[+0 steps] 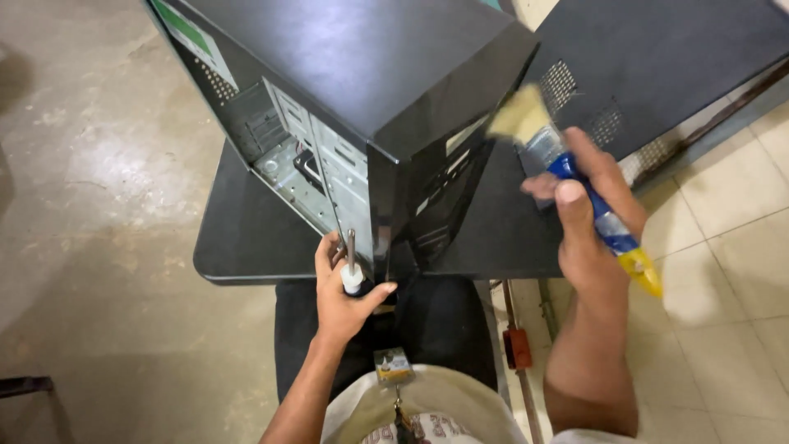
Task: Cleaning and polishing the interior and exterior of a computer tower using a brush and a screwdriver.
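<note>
Head view. A black computer case (370, 107) was stood on the dark counter (238, 238), its open side turned to the left and its near corner toward the person. The right hand (588, 218) was clenched around a blue-handled paintbrush (575, 177), whose long axis ran up and left, bristles blurred just beside the case's upper right edge. The left hand (341, 292), nearer the case's base, was closed in a grip on a screwdriver (352, 267) held upright.

Dim indoor light, soft glare patch on the grey concrete floor (123, 164) at left. Faint sheen on the black metal computer case (362, 57). Pale-bristled blue-handled paintbrush (567, 168) motion-blurred; wide-angle stretch at edges.
</note>
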